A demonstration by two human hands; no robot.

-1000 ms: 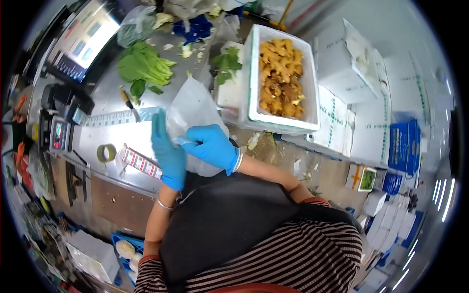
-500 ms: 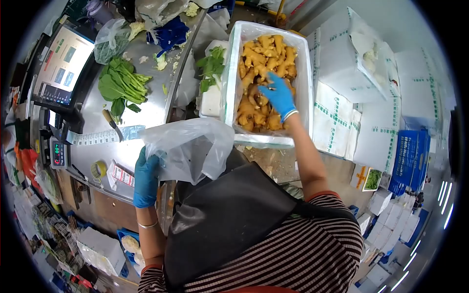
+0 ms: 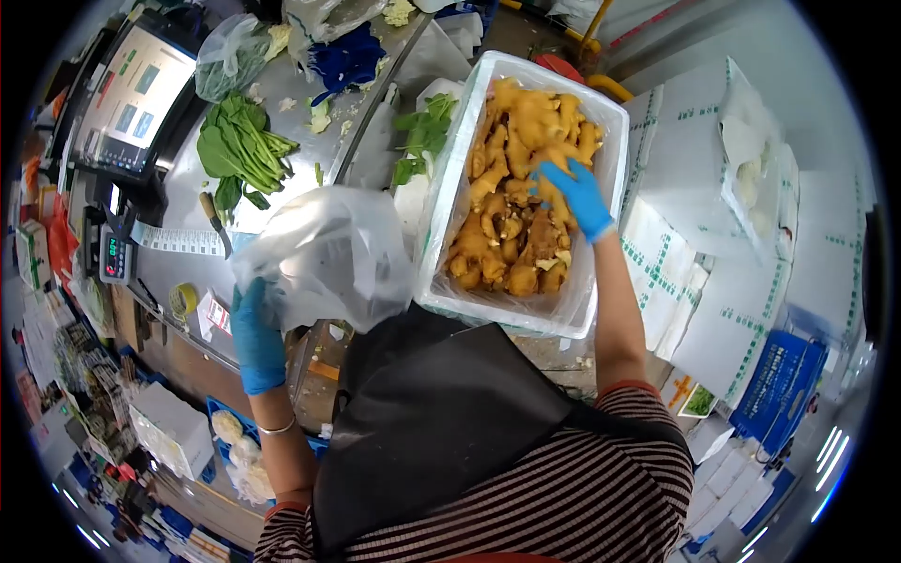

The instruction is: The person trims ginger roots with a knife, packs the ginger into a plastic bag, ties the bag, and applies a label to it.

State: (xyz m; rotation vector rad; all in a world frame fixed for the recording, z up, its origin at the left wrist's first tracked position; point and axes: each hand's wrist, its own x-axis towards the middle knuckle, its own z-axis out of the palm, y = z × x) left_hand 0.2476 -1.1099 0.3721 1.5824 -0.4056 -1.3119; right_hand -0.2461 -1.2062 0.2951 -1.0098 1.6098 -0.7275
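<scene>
My left hand [image 3: 258, 342], in a blue glove, is closed on the edge of a clear plastic bag [image 3: 343, 253], which hangs puffed out over the corner of the metal table. My right hand [image 3: 584, 202], also blue-gloved, is inside a white foam box [image 3: 436, 281] lined with clear plastic. Its fingers are bent around a piece of ginger [image 3: 556, 195] at the right side of the pile; the fingertips are partly hidden. More knobbly ginger roots [image 3: 493, 249] fill much of the box.
Leafy greens [image 3: 239, 150], a knife [image 3: 216, 225], a tape roll [image 3: 183, 298] and a blue cloth [image 3: 345, 64] lie on the metal table [image 3: 178, 197]. A screen [image 3: 136, 94] and a scale display [image 3: 114, 255] stand left. White cartons [image 3: 723, 281] and a blue crate [image 3: 774, 389] stand right.
The view has shifted, and the foam box appears lower and further right. My right hand has moved to the right side of the ginger and its fingers have bent in. The bag hangs further left.
</scene>
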